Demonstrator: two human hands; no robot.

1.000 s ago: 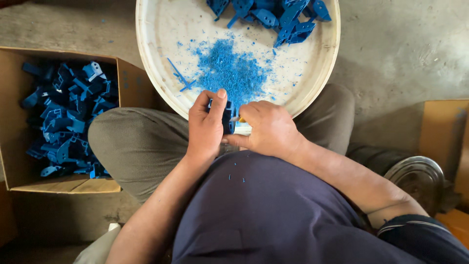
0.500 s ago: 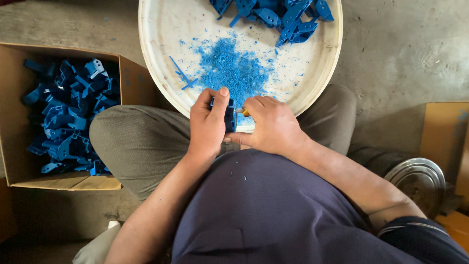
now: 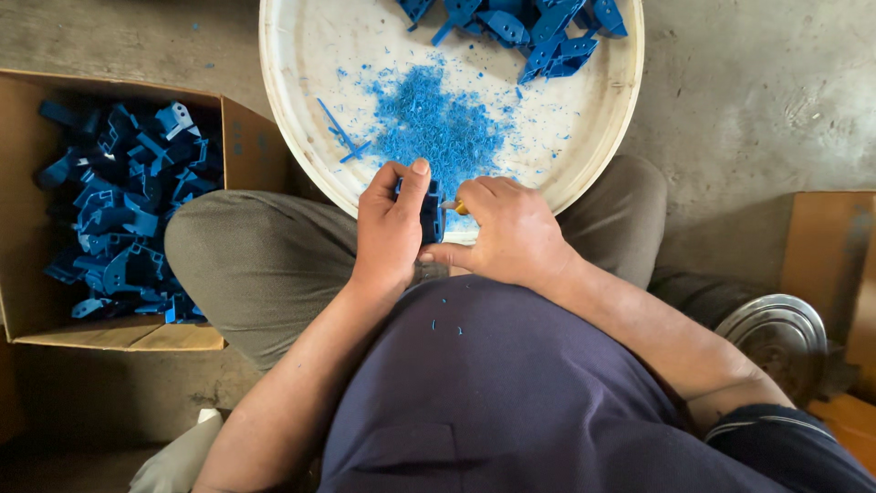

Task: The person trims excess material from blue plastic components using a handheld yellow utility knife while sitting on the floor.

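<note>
My left hand (image 3: 391, 228) grips a small blue plastic part (image 3: 431, 212) over the near rim of a round white tray (image 3: 301, 137). My right hand (image 3: 511, 233) is closed around a small tool whose yellow tip (image 3: 461, 208) shows against the part. A heap of blue plastic shavings (image 3: 433, 128) lies in the middle of the tray. Several more blue parts (image 3: 520, 27) are piled at the tray's far edge. A thin blue strip (image 3: 339, 132) lies left of the shavings.
A cardboard box (image 3: 246, 146) on the left holds several blue parts (image 3: 128, 210). The tray rests over my crossed legs on a concrete floor. A round metal lid (image 3: 776, 333) and another cardboard piece (image 3: 830, 256) are at the right.
Both hands have stayed together at the tray's near rim, with only small shifts of the fingers on the blue part.
</note>
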